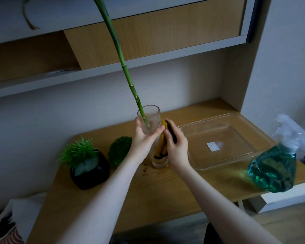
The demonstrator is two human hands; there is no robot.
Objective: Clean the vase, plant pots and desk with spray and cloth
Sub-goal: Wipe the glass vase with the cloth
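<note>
A tall clear glass vase stands on the wooden desk with a long green bamboo stalk rising out of it. My left hand grips the vase's upper half from the left. My right hand presses a yellow and black cloth against the vase's right side. A black plant pot with a spiky green plant stands at the desk's left. The spray bottle, full of blue-green liquid, stands at the right edge.
A round green moss ball sits between the black pot and the vase. A clear plastic tray lies right of the vase. Small brown drops mark the desk by the vase's base. Shelves and a cabinet hang overhead.
</note>
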